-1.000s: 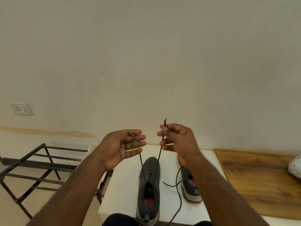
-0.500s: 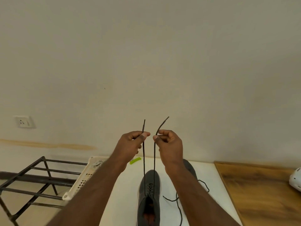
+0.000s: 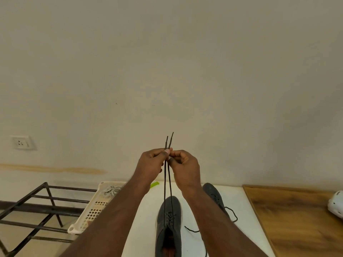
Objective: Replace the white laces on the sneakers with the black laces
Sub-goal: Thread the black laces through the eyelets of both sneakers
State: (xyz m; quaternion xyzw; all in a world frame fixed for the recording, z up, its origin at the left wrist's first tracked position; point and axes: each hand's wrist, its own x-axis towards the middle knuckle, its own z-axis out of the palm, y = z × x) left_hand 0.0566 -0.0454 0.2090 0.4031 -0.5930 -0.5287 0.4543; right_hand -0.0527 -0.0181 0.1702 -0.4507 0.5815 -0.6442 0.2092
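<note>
A dark grey sneaker [image 3: 168, 227] lies toe-away on the white table [image 3: 141, 229], threaded with a black lace [image 3: 168, 184]. Both lace ends run straight up from its eyelets, side by side. My left hand [image 3: 151, 164] pinches the left end and my right hand [image 3: 182, 166] pinches the right end, the fingertips touching, with both lace tips sticking up above them. A second grey sneaker [image 3: 215, 197] lies behind my right forearm, its black lace [image 3: 232, 215] trailing loose on the table. White laces [image 3: 111, 190] lie in a white basket [image 3: 89, 217] at the left.
A black metal rack [image 3: 37, 206] stands left of the table. A wooden board [image 3: 297, 219] adjoins the table on the right, with a white object [image 3: 336, 204] at the frame edge. A small green item [image 3: 154, 184] lies near the wall. A wall socket [image 3: 22, 142] is at left.
My hands have come together and risen, bringing the two black lace ends from apart to side by side and pulling them taut. The camera has tilted upward.
</note>
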